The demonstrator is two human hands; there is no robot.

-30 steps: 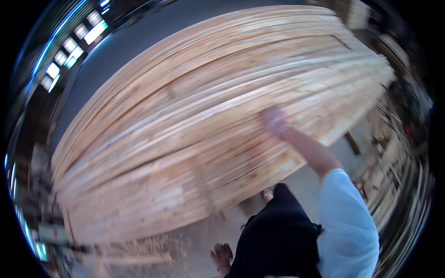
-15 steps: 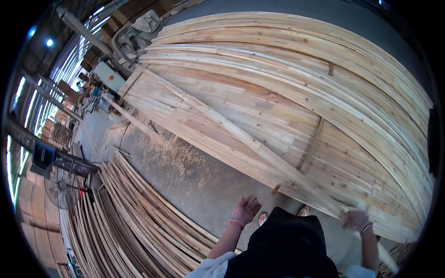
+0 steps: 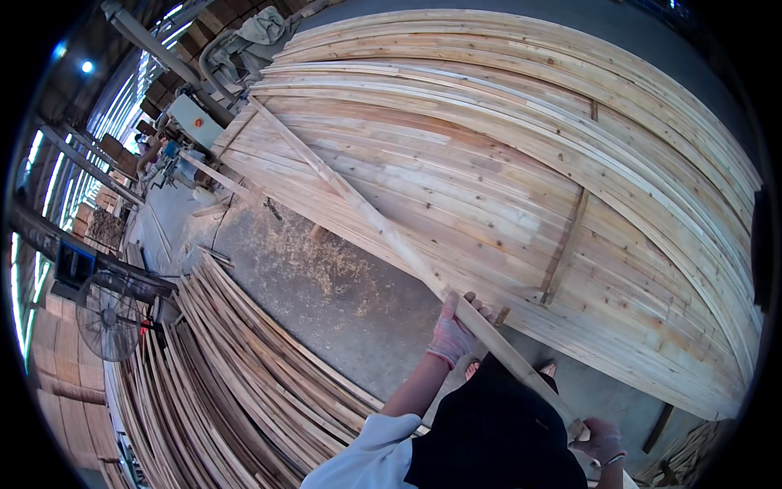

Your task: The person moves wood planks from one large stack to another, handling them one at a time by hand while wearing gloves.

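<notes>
Two gloved hands carry one long wooden strip (image 3: 383,224) that runs from the far upper left down to the lower right, lying across the big stack (image 3: 521,187) of pale boards. At the far left a fan (image 3: 107,316) in a round wire cage stands by stacked timber. Just right of it, a heap (image 3: 236,367) of thin, darker slats fans out over the concrete floor (image 3: 342,301), which is strewn with sawdust. Farther back, at the strip's far end, a grey machine (image 3: 194,121) sits beside the boards. The left hand (image 3: 453,328), on a light-sleeved arm, has its fingers (image 3: 472,300) wrapped around the strip from below, closed on it near the stack's lower edge. A short cross batten (image 3: 565,244) lies over the boards to the right of that grip. The right hand (image 3: 601,440) is low at the right, beside the dark clothing; its fingers are curled about the near end of the strip, holding it. More scrap slats (image 3: 692,452) lie at the lower right edge.
</notes>
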